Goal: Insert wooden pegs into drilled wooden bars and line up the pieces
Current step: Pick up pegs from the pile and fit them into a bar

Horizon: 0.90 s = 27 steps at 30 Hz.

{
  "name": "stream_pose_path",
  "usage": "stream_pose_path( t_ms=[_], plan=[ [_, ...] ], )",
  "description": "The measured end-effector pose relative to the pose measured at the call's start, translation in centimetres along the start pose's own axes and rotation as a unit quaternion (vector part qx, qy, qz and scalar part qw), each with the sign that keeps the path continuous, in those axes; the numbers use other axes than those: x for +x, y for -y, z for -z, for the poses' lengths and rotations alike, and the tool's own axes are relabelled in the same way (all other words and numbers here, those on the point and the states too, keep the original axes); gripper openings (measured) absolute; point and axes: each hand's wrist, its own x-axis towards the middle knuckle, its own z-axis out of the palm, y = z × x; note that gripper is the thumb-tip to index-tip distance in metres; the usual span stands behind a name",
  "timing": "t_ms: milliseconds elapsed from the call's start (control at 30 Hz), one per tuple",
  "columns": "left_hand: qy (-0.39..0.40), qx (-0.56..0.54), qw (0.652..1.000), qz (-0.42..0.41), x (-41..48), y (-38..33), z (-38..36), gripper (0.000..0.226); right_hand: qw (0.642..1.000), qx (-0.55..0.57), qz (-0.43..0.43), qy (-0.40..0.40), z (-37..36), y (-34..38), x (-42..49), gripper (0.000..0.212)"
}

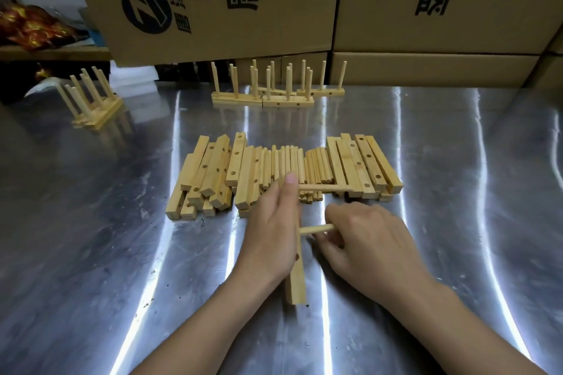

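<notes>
My left hand (272, 228) grips a drilled wooden bar (296, 281) that stands on end, with its lower end on the metal table. One peg (326, 188) sticks out sideways from the bar's top to the right. My right hand (364, 240) pinches a second peg (316, 229) whose tip is at the bar's middle hole. An empty hole shows lower on the bar. Behind the hands lies a pile of loose drilled bars (213, 173), with more bars (365, 164) to the right and a bundle of loose pegs (292, 164) between them.
Finished bars with upright pegs stand in a row at the back (275, 97), and another group stands at the far left (94, 108). Large cardboard boxes (426, 9) wall off the back of the shiny metal table (91, 253).
</notes>
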Motion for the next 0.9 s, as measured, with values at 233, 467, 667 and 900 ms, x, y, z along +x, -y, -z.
stream_pose_path(
  t_ms=[233, 467, 667, 900],
  plan=[
    [0.000, -0.059, 0.998, 0.031, -0.7, 0.1, -0.4, 0.046, 0.997, 0.031, -0.044, 0.053, -1.3, 0.3, -0.2, 0.057],
    [-0.010, -0.099, 0.995, 0.022, -1.3, -0.3, 0.1, 0.044, 0.997, 0.052, -0.006, 0.048, -1.4, 1.4, -0.6, 0.051],
    [0.024, -0.094, 0.994, 0.059, -0.9, -0.5, 0.4, 0.043, 0.995, 0.100, -0.009, 0.024, -2.3, 1.3, -0.8, 0.056],
    [0.034, -0.108, 0.992, 0.056, -0.2, 0.2, 0.3, 0.046, 0.993, 0.097, -0.053, 0.045, -2.6, 1.1, -0.9, 0.055]
  ],
)
